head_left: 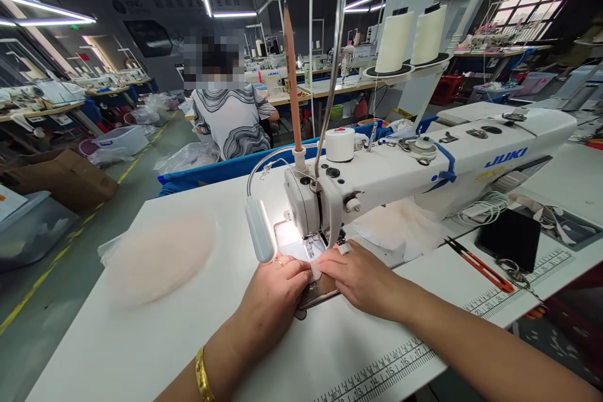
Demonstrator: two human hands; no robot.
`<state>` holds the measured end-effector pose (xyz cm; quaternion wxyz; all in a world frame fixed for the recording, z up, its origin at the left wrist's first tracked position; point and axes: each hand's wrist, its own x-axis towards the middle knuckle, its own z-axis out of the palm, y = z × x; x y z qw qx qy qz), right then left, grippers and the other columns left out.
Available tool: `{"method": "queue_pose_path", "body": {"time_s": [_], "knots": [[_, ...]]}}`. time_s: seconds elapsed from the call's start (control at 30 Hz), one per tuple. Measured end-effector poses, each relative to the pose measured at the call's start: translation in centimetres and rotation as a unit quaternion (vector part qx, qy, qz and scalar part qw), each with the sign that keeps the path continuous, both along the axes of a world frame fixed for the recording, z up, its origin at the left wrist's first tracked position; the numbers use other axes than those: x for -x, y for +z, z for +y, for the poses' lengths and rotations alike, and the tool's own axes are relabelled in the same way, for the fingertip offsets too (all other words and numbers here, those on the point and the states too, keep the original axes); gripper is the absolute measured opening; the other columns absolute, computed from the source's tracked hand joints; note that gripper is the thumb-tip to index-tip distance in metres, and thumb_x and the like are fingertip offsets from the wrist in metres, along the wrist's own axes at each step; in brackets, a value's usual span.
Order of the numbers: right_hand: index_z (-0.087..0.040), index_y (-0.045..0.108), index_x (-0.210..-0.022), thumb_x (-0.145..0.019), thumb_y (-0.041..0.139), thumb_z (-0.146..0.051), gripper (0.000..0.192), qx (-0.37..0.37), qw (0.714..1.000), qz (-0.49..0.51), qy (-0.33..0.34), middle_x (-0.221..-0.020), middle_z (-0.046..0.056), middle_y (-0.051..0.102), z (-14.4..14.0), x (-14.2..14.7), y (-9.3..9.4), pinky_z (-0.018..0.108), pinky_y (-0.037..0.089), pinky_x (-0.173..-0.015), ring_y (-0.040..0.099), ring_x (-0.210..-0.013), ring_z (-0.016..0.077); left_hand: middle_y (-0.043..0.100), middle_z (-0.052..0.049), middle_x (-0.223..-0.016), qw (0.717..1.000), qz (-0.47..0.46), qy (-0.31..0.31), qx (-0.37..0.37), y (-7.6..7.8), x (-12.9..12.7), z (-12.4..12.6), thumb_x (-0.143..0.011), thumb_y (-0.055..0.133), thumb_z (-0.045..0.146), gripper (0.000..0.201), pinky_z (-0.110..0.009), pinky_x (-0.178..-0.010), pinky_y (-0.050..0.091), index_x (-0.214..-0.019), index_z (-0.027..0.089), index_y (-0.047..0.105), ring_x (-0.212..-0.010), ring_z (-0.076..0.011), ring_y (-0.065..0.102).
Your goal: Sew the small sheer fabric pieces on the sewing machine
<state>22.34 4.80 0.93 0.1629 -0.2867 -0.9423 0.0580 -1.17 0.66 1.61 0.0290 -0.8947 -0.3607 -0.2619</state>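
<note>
My left hand [276,292] and right hand [362,276] lie flat, fingers [301,267] pressed together on a small white patch [315,270], pinning it just short of the needle [311,242]; snips [478,264] well right on bench [141,339].

We count two hands [277,289] [360,276] at the needle, one sewing machine [424,169], two thread cones [394,41] [428,33] at one o'clock, one snips [478,264] and one phone [509,239] at three o'clock, one pale fabric pile [160,254] at nine o'clock.
</note>
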Motion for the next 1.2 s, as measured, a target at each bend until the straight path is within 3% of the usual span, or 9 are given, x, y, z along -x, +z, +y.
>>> {"method": "queue_pose_path", "body": {"time_s": [0.57, 0.77, 0.9, 0.97, 1.1, 1.13, 1.2], "knots": [[-0.017, 0.066, -0.123, -0.086, 0.046, -0.001, 0.045, 0.006, 0.998, -0.032, -0.054, -0.092, 0.008, 0.072, 0.4, 0.4, -0.3, 0.036, 0.042, -0.078, 0.051, -0.091, 0.0272, 0.078, -0.005, -0.102, 0.998, 0.013, 0.038, -0.038, -0.5, 0.5, 1.4, -0.102, 0.037, 0.003, 0.037, -0.036, -0.074, 0.053, -0.098, 0.019, 0.071, -0.084, -0.0202, 0.070], [-0.016, 0.067, -0.132, -0.092, 0.052, -0.007, 0.043, -0.037, 0.996, -0.006, -0.077, -0.107, 0.013, 0.071, 1.1, 0.1, -0.8, 0.037, 0.045, -0.080, 0.054, -0.102, 0.0299, 0.075, -0.006, -0.107, 0.998, -0.013, 0.044, 0.049, 0.6, 0.6, 0.6, -0.104, 0.052, 0.026, 0.022, -0.042, -0.086, 0.052, -0.094, 0.020, 0.070, -0.095, -0.0239, 0.070], [-0.015, 0.068, -0.130, -0.091, 0.053, -0.006, 0.043, -0.047, 0.996, 0.018, -0.077, -0.113, 0.016, 0.071, 1.2, -0.2, -0.3, 0.041, 0.047, -0.085, 0.055, -0.105, 0.0309, 0.069, 0.000, -0.077, 0.989, -0.043, 0.032, 0.141, 1.9, 0.8, 0.3, -0.106, 0.052, 0.034, 0.033, -0.034, -0.080, 0.054, -0.080, 0.022, 0.067, -0.068, -0.0161, 0.064], [-0.015, 0.068, -0.127, -0.091, 0.052, -0.006, 0.041, -0.043, 0.997, 0.050, -0.041, -0.112, 0.014, 0.072, 0.6, -0.1, 0.0, 0.041, 0.046, -0.087, 0.056, -0.104, 0.0297, 0.069, 0.001, -0.078, 0.984, -0.057, 0.031, 0.163, 2.2, 1.1, 0.5, -0.108, 0.050, 0.033, 0.032, -0.032, -0.079, 0.055, -0.085, 0.023, 0.069, -0.069, -0.0153, 0.064], [-0.023, 0.065, -0.129, -0.096, 0.052, -0.007, 0.039, 0.005, 0.993, 0.063, 0.102, -0.120, 0.006, 0.074, -0.4, 0.6, 0.5, 0.037, 0.044, -0.089, 0.059, -0.107, 0.0235, 0.073, -0.008, -0.108, 0.994, -0.051, 0.086, 0.042, 1.5, 1.8, 1.4, -0.106, 0.044, 0.026, 0.028, -0.038, -0.085, 0.057, -0.114, 0.021, 0.070, -0.098, -0.0245, 0.067], [-0.024, 0.067, -0.123, -0.096, 0.053, -0.007, 0.035, 0.014, 0.993, 0.042, 0.105, -0.119, 0.005, 0.074, -0.2, 0.6, 0.6, 0.036, 0.043, -0.087, 0.059, -0.106, 0.0226, 0.071, -0.010, -0.109, 0.994, -0.034, 0.103, 0.017, 1.2, 2.0, 1.6, -0.105, 0.043, 0.025, 0.030, -0.039, -0.082, 0.057, -0.117, 0.020, 0.070, -0.097, -0.0256, 0.066], [-0.021, 0.071, -0.103, -0.092, 0.058, -0.004, 0.025, 0.008, 1.000, -0.012, 0.022, -0.108, 0.007, 0.075, 0.7, 0.0, 0.7, 0.037, 0.042, -0.084, 0.059, -0.100, 0.0242, 0.067, -0.009, -0.097, 0.991, 0.003, 0.130, 0.008, 0.8, 2.2, 1.7, -0.105, 0.042, 0.025, 0.030, -0.036, -0.069, 0.054, -0.110, 0.019, 0.071, -0.084, -0.0245, 0.063]]}}
